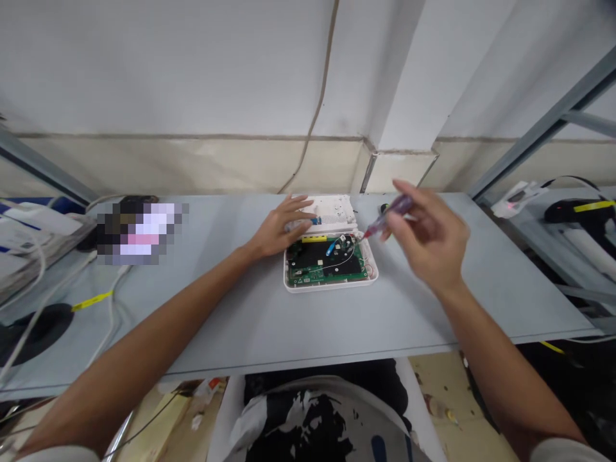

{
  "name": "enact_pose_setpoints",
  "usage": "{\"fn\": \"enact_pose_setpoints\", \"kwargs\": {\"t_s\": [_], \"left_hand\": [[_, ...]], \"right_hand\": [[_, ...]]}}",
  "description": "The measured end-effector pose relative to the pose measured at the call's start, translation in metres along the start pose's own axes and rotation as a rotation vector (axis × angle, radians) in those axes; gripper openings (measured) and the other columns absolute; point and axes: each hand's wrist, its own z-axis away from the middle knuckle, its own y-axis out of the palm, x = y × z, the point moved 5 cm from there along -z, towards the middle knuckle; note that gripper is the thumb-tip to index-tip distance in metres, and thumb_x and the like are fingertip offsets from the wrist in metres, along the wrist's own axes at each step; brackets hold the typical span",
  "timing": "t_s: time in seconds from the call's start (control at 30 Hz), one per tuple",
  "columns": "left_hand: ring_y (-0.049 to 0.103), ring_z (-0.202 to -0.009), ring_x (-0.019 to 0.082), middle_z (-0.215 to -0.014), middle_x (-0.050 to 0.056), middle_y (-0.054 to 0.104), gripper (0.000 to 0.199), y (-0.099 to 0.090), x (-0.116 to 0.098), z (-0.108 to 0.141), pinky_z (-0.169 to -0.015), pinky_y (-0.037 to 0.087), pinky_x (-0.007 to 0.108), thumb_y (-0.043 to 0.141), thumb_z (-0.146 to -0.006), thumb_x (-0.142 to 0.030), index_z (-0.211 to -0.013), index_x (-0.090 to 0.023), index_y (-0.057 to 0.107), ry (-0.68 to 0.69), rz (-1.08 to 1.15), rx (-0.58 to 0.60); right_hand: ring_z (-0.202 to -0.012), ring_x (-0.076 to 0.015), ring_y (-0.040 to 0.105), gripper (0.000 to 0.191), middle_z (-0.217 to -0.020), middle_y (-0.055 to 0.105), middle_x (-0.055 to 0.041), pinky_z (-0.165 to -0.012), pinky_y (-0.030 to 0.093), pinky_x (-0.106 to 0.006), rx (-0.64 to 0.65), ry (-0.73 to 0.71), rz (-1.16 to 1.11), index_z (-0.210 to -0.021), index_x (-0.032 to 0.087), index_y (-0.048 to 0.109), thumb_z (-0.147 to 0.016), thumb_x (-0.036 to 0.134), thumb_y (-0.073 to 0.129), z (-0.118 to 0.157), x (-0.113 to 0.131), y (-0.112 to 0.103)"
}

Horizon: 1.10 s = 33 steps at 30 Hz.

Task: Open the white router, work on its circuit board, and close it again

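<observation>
Purple syringe sits pinched in your right hand, its tip near the green circuit board in the white casing mid-table; your left hand lies open, fingers spread on the casing's lid.

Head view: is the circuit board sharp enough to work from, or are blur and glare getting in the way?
In the head view, the green circuit board looks fairly sharp without strong glare, though its smallest parts are unreadable; the right hand and purplish pen-like tool look softly blurred; wide-angle distortion skews the grey table; a pixelated patch hides something at left.
</observation>
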Motion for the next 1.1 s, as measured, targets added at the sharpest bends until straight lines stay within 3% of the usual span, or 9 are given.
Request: {"fn": "enact_pose_setpoints", "kwargs": {"t_s": [0.07, 0.13, 0.3, 0.5, 0.63, 0.73, 0.83, 1.0, 1.1], "left_hand": [[0.053, -0.150, 0.029, -0.151, 0.011, 0.066, 0.033, 0.001, -0.017, 0.008, -0.127, 0.040, 0.058, 0.060, -0.106, -0.041, -0.126, -0.024, 0.078, 0.076, 0.018, 0.004], [0.054, -0.149, 0.029, -0.148, 0.012, 0.067, 0.029, 0.006, -0.030, 0.013, -0.123, 0.047, 0.057, 0.061, -0.105, -0.033, -0.126, -0.022, 0.078, 0.160, 0.026, 0.026], [0.064, -0.139, 0.026, -0.138, 0.011, 0.074, 0.031, 0.018, -0.036, 0.018, -0.118, 0.054, 0.054, 0.055, -0.106, -0.023, -0.129, -0.021, 0.077, 0.238, 0.014, 0.062], [0.068, -0.135, 0.025, -0.139, 0.013, 0.073, 0.038, 0.019, -0.037, 0.018, -0.114, 0.057, 0.049, 0.048, -0.110, -0.027, -0.138, -0.017, 0.071, 0.211, -0.069, 0.099], [0.068, -0.135, 0.026, -0.141, 0.011, 0.072, 0.043, 0.016, -0.037, 0.017, -0.114, 0.057, 0.047, 0.042, -0.113, -0.036, -0.139, -0.017, 0.071, 0.119, -0.073, 0.145], [0.067, -0.136, 0.025, -0.144, 0.009, 0.071, 0.046, 0.013, -0.039, 0.016, -0.116, 0.054, 0.045, 0.039, -0.114, -0.043, -0.140, -0.020, 0.070, 0.081, -0.046, 0.202], [0.062, -0.141, 0.027, -0.150, 0.010, 0.066, 0.049, 0.006, -0.044, 0.017, -0.120, 0.050, 0.048, 0.042, -0.112, -0.049, -0.144, -0.021, 0.066, 0.081, -0.048, 0.279], [0.050, -0.150, 0.037, -0.158, 0.017, 0.057, 0.071, -0.004, -0.063, 0.024, -0.122, 0.046, 0.056, 0.070, -0.096, -0.055, -0.155, -0.018, 0.055, 0.149, -0.170, 0.441], [0.049, -0.149, 0.038, -0.159, 0.018, 0.056, 0.078, -0.006, -0.069, 0.026, -0.120, 0.047, 0.056, 0.074, -0.093, -0.053, -0.158, -0.017, 0.051, 0.136, -0.206, 0.477]], "right_hand": [[-0.079, -0.0176, 0.069, 0.061, -0.097, 0.071, -0.0033, -0.064, 0.065, -0.033, 0.035, -0.209, 0.085, -0.149, 0.034, 0.062, -0.094, 0.012, 0.074, 0.023, 0.032, 0.012], [-0.085, -0.0178, 0.070, 0.070, -0.100, 0.072, -0.0055, -0.071, 0.066, -0.034, 0.095, -0.364, 0.147, -0.156, 0.029, 0.055, -0.093, 0.006, 0.074, 0.042, 0.050, 0.024], [-0.089, -0.0170, 0.073, 0.065, -0.104, 0.072, -0.0099, -0.075, 0.069, -0.031, 0.237, -0.422, 0.205, -0.156, 0.016, 0.054, -0.095, 0.004, 0.070, 0.067, 0.053, 0.039], [-0.099, -0.0185, 0.078, 0.031, -0.103, 0.081, -0.0131, -0.089, 0.069, -0.026, 0.252, -0.659, 0.425, -0.118, 0.004, 0.075, -0.088, 0.000, 0.076, 0.093, 0.074, 0.032], [-0.095, -0.0217, 0.079, 0.017, -0.101, 0.082, -0.0175, -0.083, 0.070, -0.030, 0.349, -0.760, 0.366, -0.104, 0.005, 0.077, -0.095, 0.001, 0.062, 0.114, 0.084, 0.034], [-0.086, -0.0237, 0.080, 0.021, -0.094, 0.082, -0.0193, -0.078, 0.071, -0.032, 0.369, -0.774, 0.337, -0.098, 0.005, 0.077, -0.093, -0.003, 0.057, 0.124, 0.085, 0.039], [-0.085, -0.0248, 0.080, 0.020, -0.095, 0.080, -0.0227, -0.077, 0.071, -0.034, 0.330, -0.687, 0.322, -0.097, 0.003, 0.075, -0.093, -0.005, 0.057, 0.126, 0.083, 0.040], [-0.090, -0.0226, 0.079, 0.014, -0.100, 0.079, -0.0219, -0.079, 0.071, -0.031, 0.269, -0.533, 0.246, -0.094, 0.004, 0.072, -0.092, -0.005, 0.062, 0.128, 0.075, 0.039], [-0.091, -0.0203, 0.078, 0.014, -0.101, 0.079, -0.0177, -0.079, 0.071, -0.030, 0.251, -0.507, 0.272, -0.092, 0.008, 0.071, -0.092, -0.005, 0.065, 0.130, 0.069, 0.039]]}}
